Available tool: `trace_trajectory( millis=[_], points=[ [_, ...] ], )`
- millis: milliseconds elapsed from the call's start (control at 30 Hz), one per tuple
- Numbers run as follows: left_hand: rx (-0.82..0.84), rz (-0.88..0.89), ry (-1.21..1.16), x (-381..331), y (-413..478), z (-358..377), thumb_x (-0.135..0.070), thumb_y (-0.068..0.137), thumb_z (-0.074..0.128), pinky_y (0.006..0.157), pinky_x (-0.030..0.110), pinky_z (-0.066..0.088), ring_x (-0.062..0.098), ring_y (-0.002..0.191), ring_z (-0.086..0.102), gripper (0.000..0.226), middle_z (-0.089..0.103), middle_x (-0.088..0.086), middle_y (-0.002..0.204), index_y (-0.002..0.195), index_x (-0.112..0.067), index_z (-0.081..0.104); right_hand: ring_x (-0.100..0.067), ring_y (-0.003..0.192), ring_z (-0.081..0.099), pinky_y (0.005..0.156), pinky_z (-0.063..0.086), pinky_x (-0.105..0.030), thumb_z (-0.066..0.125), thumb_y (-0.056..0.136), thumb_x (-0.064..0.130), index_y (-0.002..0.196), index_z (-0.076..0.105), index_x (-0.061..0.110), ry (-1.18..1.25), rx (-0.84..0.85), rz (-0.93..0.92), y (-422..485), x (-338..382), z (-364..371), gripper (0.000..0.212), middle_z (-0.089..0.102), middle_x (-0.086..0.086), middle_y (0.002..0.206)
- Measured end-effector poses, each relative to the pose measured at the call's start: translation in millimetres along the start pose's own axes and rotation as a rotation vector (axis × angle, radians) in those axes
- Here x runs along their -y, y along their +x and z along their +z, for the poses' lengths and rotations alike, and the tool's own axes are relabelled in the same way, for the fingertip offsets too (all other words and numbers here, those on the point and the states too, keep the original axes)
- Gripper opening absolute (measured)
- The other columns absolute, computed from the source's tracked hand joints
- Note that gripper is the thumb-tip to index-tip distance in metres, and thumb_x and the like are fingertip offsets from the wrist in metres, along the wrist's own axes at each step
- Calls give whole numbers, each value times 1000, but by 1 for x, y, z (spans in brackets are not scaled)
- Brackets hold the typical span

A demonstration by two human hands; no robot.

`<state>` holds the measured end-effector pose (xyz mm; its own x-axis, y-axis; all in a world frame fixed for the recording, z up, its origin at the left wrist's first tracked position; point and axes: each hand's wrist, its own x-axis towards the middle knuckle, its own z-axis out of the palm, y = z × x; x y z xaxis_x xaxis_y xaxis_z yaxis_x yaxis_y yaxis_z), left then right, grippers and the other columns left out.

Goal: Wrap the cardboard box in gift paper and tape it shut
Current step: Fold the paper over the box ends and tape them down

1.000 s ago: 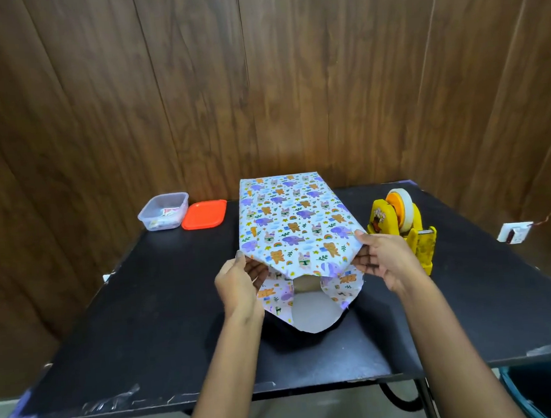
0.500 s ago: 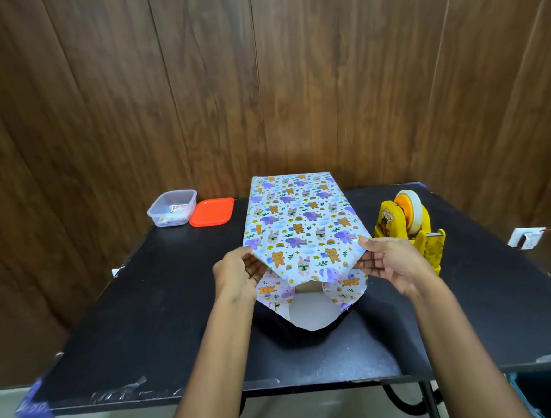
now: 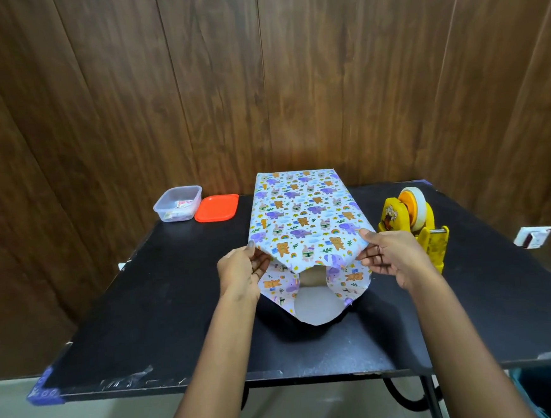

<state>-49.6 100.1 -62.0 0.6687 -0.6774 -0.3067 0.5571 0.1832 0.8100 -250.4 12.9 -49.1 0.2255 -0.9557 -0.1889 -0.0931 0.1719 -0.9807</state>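
The fingers (image 3: 261,266) of the left hand (image 3: 238,272) pinch the lower left corner of the gift paper (image 3: 304,213), and the right hand (image 3: 391,255) pinches the lower right corner, thumbs on top. The paper covers the cardboard box (image 3: 312,276), brown at its open lower end, mid-frame on the black bench (image 3: 143,301). A yellow tape dispenser (image 3: 413,221) stands to its right; a clear tub (image 3: 178,203) and red lid (image 3: 217,207) lie to its upper left.

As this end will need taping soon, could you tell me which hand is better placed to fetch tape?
Probably the right hand: it pinches the gift paper just beside the yellow tape dispenser, while the left hand holds the opposite corner.
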Motion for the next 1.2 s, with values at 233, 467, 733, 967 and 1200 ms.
trace_trajectory(
  millis=[233,467,733,967,1200],
  points=[
    [9,75,138,-1,7,-7,1,92,51,60,24,51,16,64,61,18,63,10,73,75,-5,56,-30,108,51,78,41,-37,60,89,42,104,58,6,-996,-456,-289,-17,9,18,39,58,-13,114],
    [5,294,369,5,12,-25,-5,93,52,59,22,47,14,64,56,16,62,8,79,81,-8,62,-23,125,38,97,36,-37,60,89,38,118,55,10,-1248,75,-767,-37,37,106,41,53,-6,124],
    [219,979,991,2,25,-32,9,82,56,91,21,40,18,109,55,33,62,5,115,111,-5,66,-26,117,48,80,40,-33,46,94,9,115,58,6,-1563,85,-893,-35,39,144,25,56,-10,121],
    [304,1127,1110,-2,54,-39,7,76,62,89,22,42,4,103,53,32,68,-6,107,100,-12,72,-27,105,57,75,40,-31,42,94,2,109,59,4,-1569,56,-887,-37,43,141,24,61,-12,112],
    [375,1047,1010,-9,56,-42,13,76,60,86,0,37,-2,102,55,34,62,-14,104,99,-9,74,-25,107,55,70,33,-30,44,95,7,111,58,7,-1617,71,-867,-41,39,143,22,58,-8,104]
  ],
)
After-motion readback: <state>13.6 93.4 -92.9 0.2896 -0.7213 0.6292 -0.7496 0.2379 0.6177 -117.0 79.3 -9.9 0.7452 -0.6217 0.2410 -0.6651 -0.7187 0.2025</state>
